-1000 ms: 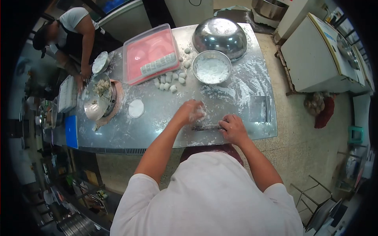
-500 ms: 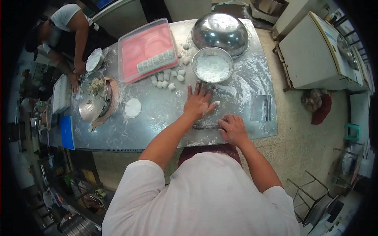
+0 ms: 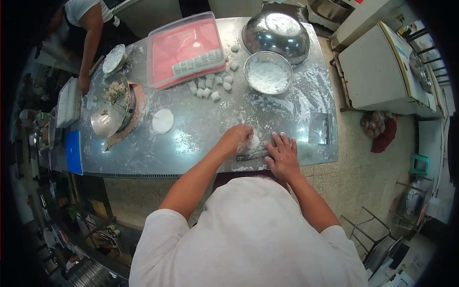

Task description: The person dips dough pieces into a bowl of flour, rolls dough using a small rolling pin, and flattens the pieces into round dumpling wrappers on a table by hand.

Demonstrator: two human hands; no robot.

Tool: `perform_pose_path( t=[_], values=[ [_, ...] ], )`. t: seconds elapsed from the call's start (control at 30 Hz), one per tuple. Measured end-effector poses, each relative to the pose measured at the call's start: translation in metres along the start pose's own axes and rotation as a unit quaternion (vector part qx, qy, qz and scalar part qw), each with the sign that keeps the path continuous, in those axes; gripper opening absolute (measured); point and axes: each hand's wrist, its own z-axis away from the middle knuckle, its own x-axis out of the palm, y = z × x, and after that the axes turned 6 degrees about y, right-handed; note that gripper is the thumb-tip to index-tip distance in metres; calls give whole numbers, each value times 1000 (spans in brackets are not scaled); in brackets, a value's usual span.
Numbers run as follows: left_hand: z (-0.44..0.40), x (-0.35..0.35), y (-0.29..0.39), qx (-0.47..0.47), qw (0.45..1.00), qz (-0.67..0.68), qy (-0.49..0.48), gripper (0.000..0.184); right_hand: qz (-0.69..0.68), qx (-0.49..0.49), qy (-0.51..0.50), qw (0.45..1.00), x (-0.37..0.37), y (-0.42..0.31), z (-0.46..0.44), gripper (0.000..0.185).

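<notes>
My left hand [image 3: 236, 139] has its fingers curled and pinches the edge of a small white dough piece [image 3: 255, 141] on the floured metal table. Just in front of me lies a rolling pin [image 3: 250, 156], dusted with flour. My right hand [image 3: 283, 157] rests at the pin's right end, palm down with fingers spread forward. Beyond my left hand, several cut dough pieces [image 3: 208, 86] are scattered by a pink-bottomed tray [image 3: 184, 45]. A rolled round wrapper [image 3: 163, 121] lies flat to the left.
A bowl of flour [image 3: 268, 73] stands ahead, by a large upturned metal bowl [image 3: 276, 38]. At left are a bowl of filling [image 3: 113, 103] and a blue board [image 3: 73, 152]. A flat scraper-like plate [image 3: 320, 128] lies right. A co-worker [image 3: 91, 38] stands across the far left corner.
My left hand has drawn back from beside the flour bowl, going from flat and spread to curled on the dough piece. My right hand's fingers have spread. The co-worker has shifted.
</notes>
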Motion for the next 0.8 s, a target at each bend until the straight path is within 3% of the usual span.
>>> perform_pose_path(
  t=[0.13,0.2,0.23,0.3,0.37,0.43,0.5,0.67,0.73,0.8],
  values=[
    [4,-4,10,-65,995,71,8,23,47,62,-15,997,16,3,-63,68],
    [-8,-7,8,-19,993,13,119,23,60,79,-22,995,17,6,-104,71],
    [-13,-12,13,-76,991,46,98,22,58,82,3,995,18,9,-116,71],
    [-15,-6,6,-48,995,20,89,23,48,68,52,995,16,9,-119,70],
    [-13,-5,7,-29,996,-1,87,24,43,40,56,997,26,13,-83,69],
    [2,-6,18,-17,998,-50,22,27,34,14,56,998,22,9,-34,68],
    [9,-1,18,-35,998,-20,43,27,2,11,27,1000,9,0,2,67],
    [8,-2,17,-102,993,55,17,28,56,42,43,997,27,9,-65,70],
    [-3,-1,11,-81,986,20,146,28,51,71,87,992,24,10,-112,69],
    [-11,-3,9,-71,985,7,158,27,48,73,101,991,26,13,-115,68]
  ],
)
